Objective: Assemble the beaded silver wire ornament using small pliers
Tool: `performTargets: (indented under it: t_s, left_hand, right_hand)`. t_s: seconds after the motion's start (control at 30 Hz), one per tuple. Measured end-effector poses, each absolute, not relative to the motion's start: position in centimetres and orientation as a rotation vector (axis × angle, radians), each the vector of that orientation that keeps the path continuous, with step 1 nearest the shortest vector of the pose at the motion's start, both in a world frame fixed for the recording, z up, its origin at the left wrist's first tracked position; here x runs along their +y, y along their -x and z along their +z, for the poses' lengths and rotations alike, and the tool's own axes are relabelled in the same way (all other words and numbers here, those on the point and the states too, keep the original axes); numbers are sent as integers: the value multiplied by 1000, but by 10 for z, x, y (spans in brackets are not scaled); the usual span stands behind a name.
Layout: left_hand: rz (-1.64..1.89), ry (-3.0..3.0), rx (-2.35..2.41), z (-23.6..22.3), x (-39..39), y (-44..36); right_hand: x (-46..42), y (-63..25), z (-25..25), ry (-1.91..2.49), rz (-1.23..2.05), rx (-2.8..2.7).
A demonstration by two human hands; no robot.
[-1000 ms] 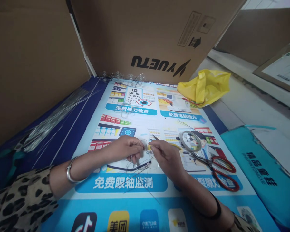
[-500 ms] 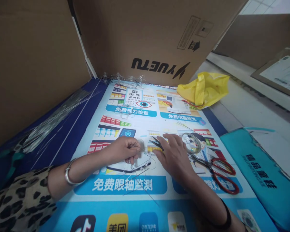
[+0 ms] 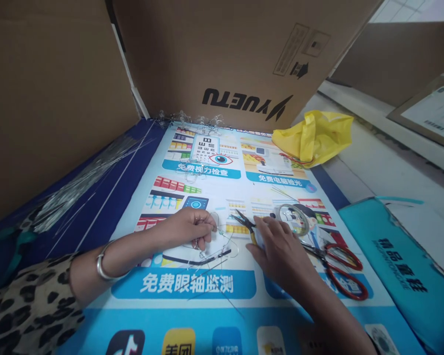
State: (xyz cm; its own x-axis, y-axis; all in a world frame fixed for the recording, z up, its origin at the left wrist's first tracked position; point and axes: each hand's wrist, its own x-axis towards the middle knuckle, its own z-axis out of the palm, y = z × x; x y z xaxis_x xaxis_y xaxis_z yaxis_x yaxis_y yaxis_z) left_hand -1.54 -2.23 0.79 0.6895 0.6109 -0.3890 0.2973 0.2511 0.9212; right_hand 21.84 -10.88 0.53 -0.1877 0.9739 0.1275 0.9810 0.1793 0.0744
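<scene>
My left hand [image 3: 198, 229] is closed, with thumb and index finger pinching a thin wire piece [image 3: 222, 231] that has small clear beads on it. Loops and loose ends of wire spread over the printed sheet below that hand. My right hand [image 3: 277, 246] is curled around a pair of pliers [image 3: 245, 220] with dark jaws and a yellow grip; the jaws point left, slightly apart, toward the wire piece. Most of the handles are hidden by the fingers. Just beyond the right hand lies a round clear coil [image 3: 296, 219]. Red-handled scissors [image 3: 344, 266] rest beside it, their blades partly hidden.
Cardboard walls [image 3: 225, 54] stand at the back and left. Several beaded wire pieces [image 3: 192, 121] lie along the back. A bundle of straight wires [image 3: 77, 192] and green-handled scissors [image 3: 18, 241] lie left. A yellow bag [image 3: 314, 138] and a teal pouch [image 3: 399, 266] are at right.
My right hand has drawn back to the right with the pliers, showing more of their yellow grip. The left hand keeps its pinch on the wire piece almost in place.
</scene>
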Motion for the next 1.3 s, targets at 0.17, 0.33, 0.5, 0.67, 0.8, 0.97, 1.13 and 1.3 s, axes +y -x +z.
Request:
performTargets:
  t_s: [0.17,0.33,0.5,0.67,0.8,0.97,1.13,1.3]
  left_hand:
    - [251,-1328,865,11,-23,16]
    - [249,-1314,863,11,-23,16]
    - [268,-1329,842,5,-23,16]
    - [294,-1365,848,1,-24,15]
    - [323,-1359,851,1,-26,14]
    - [341,-1303,859,0,-28,14]
    - [336,-1338,855,0,-27,14]
    - [316,-1357,852,-1,-26,14]
  right_hand:
    - [-111,-211,3,1844,-233,-2449]
    - [-107,-196,-6,1870,-364,-2367]
    - [-104,-205,1,1862,-1,-2172]
    - [-114,-207,19,1589,320,-2120]
    - [-122,-203,23,1551,241,-2256]
    - [-120,-212,22,1676,119,-2114]
    - [-117,-214,18,1706,135,-2237]
    - [-116,-210,12,1633,148,-2238]
